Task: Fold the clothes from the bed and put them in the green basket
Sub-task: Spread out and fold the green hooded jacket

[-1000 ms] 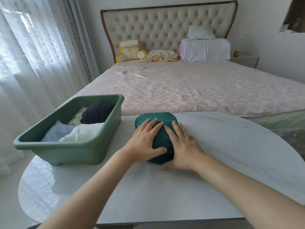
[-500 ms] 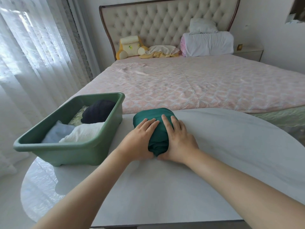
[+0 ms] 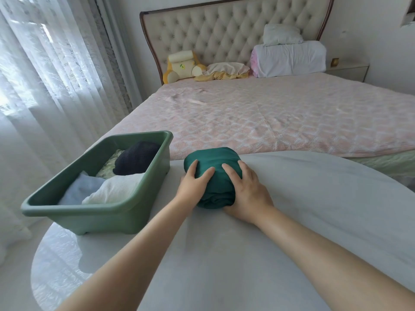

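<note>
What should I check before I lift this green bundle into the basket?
1. The left hand and right hand both grip the green bundle: ok.
2. Bundle looks tightly folded, no loose ends showing: ok.
3. Bundle's underside: cannot tell.
4. Nothing stands between the bundle and the green basket: ok.
5. Room among the clothes in the basket: cannot tell.
</note>
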Motion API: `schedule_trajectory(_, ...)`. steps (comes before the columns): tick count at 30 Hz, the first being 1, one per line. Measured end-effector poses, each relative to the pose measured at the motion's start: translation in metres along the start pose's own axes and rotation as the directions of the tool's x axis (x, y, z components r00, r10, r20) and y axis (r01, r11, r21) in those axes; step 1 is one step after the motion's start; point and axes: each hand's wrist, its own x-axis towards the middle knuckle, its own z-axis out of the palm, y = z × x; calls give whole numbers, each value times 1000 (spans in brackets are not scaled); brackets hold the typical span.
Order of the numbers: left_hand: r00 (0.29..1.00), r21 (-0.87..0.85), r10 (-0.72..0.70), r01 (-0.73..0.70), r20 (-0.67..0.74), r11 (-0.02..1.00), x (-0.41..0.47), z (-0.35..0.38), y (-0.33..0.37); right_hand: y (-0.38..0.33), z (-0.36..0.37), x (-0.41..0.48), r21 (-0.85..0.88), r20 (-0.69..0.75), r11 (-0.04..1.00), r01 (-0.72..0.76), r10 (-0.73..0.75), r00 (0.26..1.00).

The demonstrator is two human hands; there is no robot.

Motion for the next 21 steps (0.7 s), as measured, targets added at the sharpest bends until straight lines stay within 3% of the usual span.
schedule_trajectory(6,988,20,150,-149,-44,989,-9,1,4,-3,-5,-6,-11,-110,999,51,-52,993)
schedule_trajectory(14,935,37,336,-334,-111,942,-18,-76,60,-69,-54,16,-27,-351,989,146,-147,925)
schedule_trajectory(21,932,-37,316,-327,-178,944,-11,-185,89,-160,-76,64,-110,-368,964,241,-265,891)
